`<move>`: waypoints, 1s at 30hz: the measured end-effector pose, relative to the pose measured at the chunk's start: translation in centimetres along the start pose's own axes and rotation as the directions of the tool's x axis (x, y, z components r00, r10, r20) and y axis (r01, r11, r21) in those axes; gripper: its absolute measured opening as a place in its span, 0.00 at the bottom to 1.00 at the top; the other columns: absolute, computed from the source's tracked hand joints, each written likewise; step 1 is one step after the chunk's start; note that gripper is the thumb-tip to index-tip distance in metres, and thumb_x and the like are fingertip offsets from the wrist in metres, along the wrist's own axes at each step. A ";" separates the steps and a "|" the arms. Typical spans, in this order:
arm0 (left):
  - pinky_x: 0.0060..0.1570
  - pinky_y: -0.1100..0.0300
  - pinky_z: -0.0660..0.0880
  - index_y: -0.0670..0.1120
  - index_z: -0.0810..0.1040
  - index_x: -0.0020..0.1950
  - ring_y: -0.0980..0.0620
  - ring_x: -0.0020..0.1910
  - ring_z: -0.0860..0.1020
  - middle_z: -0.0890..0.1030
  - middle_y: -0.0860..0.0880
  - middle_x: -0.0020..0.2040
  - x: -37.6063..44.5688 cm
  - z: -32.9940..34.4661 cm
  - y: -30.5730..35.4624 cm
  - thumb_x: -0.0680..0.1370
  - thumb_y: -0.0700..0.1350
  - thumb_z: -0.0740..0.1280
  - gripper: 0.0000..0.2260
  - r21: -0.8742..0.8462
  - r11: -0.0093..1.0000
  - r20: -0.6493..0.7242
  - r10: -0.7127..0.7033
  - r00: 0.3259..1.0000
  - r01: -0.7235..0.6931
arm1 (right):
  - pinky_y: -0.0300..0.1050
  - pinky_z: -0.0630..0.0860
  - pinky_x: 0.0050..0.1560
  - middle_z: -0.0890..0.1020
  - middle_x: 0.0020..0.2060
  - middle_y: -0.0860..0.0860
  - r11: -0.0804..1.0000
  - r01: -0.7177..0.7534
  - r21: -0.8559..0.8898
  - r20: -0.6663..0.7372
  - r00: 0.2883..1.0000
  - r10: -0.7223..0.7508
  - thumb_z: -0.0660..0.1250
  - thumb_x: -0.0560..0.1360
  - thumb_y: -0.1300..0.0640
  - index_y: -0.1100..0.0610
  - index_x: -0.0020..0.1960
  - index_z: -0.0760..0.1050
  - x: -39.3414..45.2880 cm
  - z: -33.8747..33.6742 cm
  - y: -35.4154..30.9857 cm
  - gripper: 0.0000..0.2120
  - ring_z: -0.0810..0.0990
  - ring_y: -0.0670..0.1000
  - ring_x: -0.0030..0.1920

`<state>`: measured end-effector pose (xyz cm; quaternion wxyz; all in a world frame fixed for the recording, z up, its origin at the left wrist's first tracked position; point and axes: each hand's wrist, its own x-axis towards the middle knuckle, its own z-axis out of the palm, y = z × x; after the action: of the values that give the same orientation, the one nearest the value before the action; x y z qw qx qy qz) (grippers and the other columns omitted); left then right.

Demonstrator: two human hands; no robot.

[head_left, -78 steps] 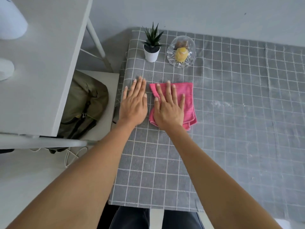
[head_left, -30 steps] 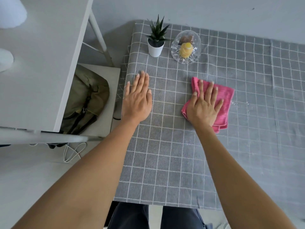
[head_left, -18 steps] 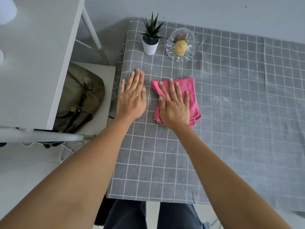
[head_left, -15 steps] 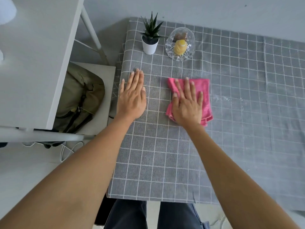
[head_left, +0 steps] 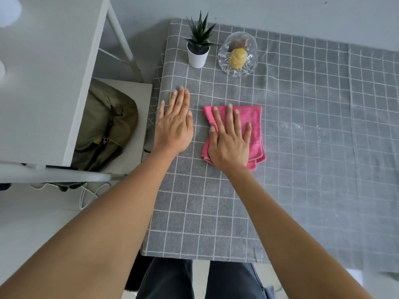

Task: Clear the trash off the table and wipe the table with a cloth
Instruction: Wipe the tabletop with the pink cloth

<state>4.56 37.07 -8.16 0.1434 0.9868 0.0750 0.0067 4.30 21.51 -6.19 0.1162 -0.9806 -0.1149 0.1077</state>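
Note:
A folded pink cloth [head_left: 254,124] lies on the table, which is covered by a grey checked tablecloth [head_left: 302,180]. My right hand [head_left: 228,143] presses flat on the cloth's left part, fingers spread and pointing away from me. My left hand [head_left: 175,128] rests flat on the tablecloth just left of the cloth, near the table's left edge, holding nothing. Faint white dusty marks [head_left: 290,126] show on the tablecloth right of the cloth.
A small potted succulent [head_left: 198,47] and a glass bowl [head_left: 237,56] holding a yellow item stand at the back left of the table. A white desk [head_left: 43,72] stands to the left, with an olive bag [head_left: 108,126] and a white cable [head_left: 86,195] below it.
My right hand slid the pink cloth right and left across the table; since half a second ago it has come back left, closer to my left hand. The left hand stayed put.

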 end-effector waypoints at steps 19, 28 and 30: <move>0.75 0.50 0.41 0.45 0.42 0.78 0.51 0.77 0.43 0.44 0.47 0.79 0.2 -0.1 0.8 0.83 0.47 0.44 0.24 0.043 0.999 0.050 -0.031 0.998 0.029 | 0.57 0.35 0.74 0.43 0.78 0.48 0.989 -0.144 -0.044 -0.041 0.989 0.143 0.39 0.82 0.45 0.42 0.77 0.39 0.8 -2.7 10.2 0.24 0.40 0.49 0.77; 0.74 0.48 0.38 0.46 0.45 0.78 0.52 0.77 0.43 0.45 0.49 0.78 -0.3 2.9 11.9 0.83 0.49 0.44 0.23 0.000 0.997 0.082 0.072 0.994 -0.073 | 0.57 0.36 0.74 0.42 0.77 0.46 0.999 -0.040 0.001 -0.010 0.999 0.040 0.38 0.82 0.45 0.42 0.77 0.40 0.7 -3.1 11.5 0.24 0.39 0.48 0.77; 0.75 0.48 0.40 0.46 0.45 0.78 0.52 0.77 0.44 0.46 0.50 0.78 -0.3 3.2 11.7 0.83 0.49 0.44 0.23 0.012 0.998 0.062 0.069 0.996 -0.069 | 0.56 0.37 0.75 0.42 0.77 0.45 0.997 0.067 -0.025 0.001 0.998 -0.067 0.39 0.82 0.45 0.41 0.77 0.40 0.3 -3.4 12.9 0.24 0.39 0.47 0.77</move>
<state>6.04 25.06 -7.94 0.1384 0.9895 0.0364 -0.0195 7.98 8.71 -6.23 0.1073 -0.9776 -0.1493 0.1023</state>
